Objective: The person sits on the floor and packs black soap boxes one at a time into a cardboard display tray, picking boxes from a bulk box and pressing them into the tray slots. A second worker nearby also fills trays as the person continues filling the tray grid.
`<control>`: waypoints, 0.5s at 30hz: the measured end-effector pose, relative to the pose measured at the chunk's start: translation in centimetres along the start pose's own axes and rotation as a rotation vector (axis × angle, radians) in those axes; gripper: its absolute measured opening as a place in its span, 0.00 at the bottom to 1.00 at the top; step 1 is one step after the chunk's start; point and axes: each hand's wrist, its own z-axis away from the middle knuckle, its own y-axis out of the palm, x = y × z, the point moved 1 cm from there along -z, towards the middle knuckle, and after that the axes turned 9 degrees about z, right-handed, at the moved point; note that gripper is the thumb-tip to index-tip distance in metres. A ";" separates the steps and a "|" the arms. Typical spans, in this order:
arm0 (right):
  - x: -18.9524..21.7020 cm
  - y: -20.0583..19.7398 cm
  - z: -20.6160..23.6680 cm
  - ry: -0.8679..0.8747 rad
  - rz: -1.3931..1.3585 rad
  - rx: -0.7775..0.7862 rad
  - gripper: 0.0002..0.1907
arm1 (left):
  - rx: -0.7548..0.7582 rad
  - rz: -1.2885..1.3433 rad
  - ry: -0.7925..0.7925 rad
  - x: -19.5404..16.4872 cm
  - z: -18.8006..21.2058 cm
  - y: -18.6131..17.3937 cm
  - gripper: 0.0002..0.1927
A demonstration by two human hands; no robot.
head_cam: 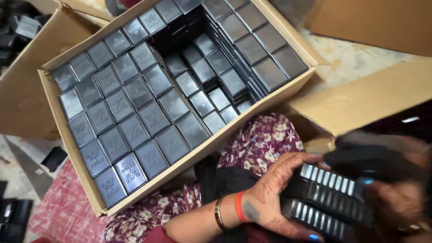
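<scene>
The left hand grips a stack of small black boxes from one side, fingers curled around it, low right over the lap. The right hand is blurred against the stack's far side; whether it grips I cannot tell. The big carton of packed boxes lies up left, with a gap in its middle rows. The step looks like packing; filling that gap calls for carrying the stack across squarely.

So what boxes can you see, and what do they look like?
Big carton: open brown cardboard, centre-left.
Small boxes: flat black rectangles with silvery print, packed in rows inside it.
Stack of boxes: black with silver-striped edges, between left hand and blurred right hand.
Second carton: brown, at right.
</scene>
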 end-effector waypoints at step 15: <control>-13.6 13.7 -0.8 -0.080 0.107 0.268 0.43 | -0.111 -0.396 0.027 16.8 10.5 -2.2 0.81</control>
